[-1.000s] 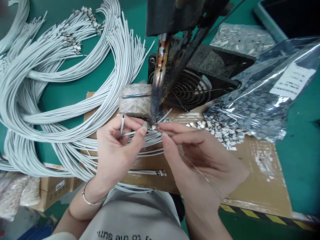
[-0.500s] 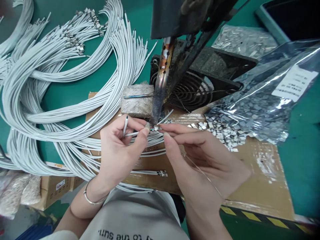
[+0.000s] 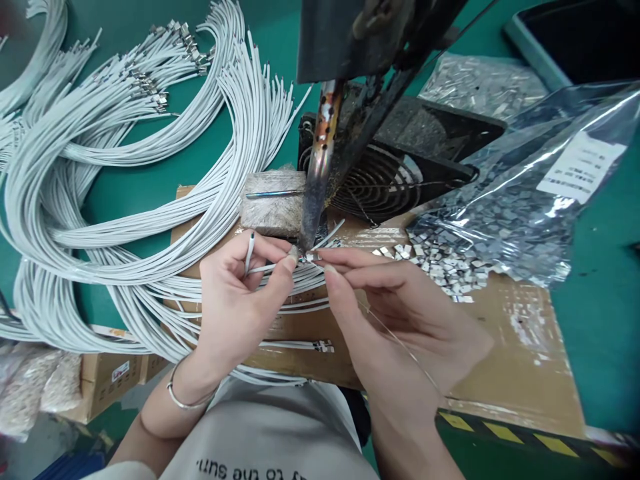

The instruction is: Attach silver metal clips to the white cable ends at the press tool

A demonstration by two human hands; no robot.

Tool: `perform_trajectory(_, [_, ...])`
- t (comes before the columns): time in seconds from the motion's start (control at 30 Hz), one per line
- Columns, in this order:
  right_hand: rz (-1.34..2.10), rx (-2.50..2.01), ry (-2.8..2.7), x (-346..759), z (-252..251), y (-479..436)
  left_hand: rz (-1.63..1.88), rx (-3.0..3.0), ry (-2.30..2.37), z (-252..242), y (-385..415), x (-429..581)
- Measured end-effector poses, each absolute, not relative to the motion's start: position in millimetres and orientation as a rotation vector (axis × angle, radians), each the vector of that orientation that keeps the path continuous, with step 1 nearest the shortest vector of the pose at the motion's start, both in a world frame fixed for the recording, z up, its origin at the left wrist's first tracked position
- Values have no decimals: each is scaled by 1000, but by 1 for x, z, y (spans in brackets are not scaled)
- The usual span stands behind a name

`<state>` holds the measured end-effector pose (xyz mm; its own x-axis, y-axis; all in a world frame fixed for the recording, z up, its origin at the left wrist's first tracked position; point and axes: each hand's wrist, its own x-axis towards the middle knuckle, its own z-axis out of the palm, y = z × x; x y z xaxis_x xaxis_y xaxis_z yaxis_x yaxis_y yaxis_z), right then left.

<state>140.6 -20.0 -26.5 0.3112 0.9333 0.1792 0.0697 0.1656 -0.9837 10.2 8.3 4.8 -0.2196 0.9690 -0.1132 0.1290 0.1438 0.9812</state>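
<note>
My left hand [image 3: 245, 300] pinches a white wire [image 3: 251, 252], whose dark-tipped end sticks up between the fingers. Right under the tip of the mounted soldering iron [image 3: 318, 175], its thumb and forefinger meet a small metal clip [image 3: 311, 256]. From the other side, my right hand [image 3: 400, 327] is closed on a thin solder wire [image 3: 404, 345] that trails back across the palm. The solder's front end reaches the clip by the iron tip. Fingertips partly cover the joint, so I cannot tell whether the iron touches it.
Thick bundles of white wires [image 3: 145, 233] cover the left side. Behind the iron stands a black fan [image 3: 380, 180], beside a wrapped block [image 3: 275, 200]. Loose metal clips [image 3: 450, 267] spill from a plastic bag [image 3: 530, 220] onto the cardboard [image 3: 515, 360].
The view has shifted slightly, moving the iron, fan and bag a little left in the picture. Both hands keep their grips beside the iron tip.
</note>
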Motion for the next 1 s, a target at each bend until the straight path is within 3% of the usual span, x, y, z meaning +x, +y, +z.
perform_trajectory(1.0, [829,-1255,-1098,141,-28,-20,1160,1154,1559,2,5,7])
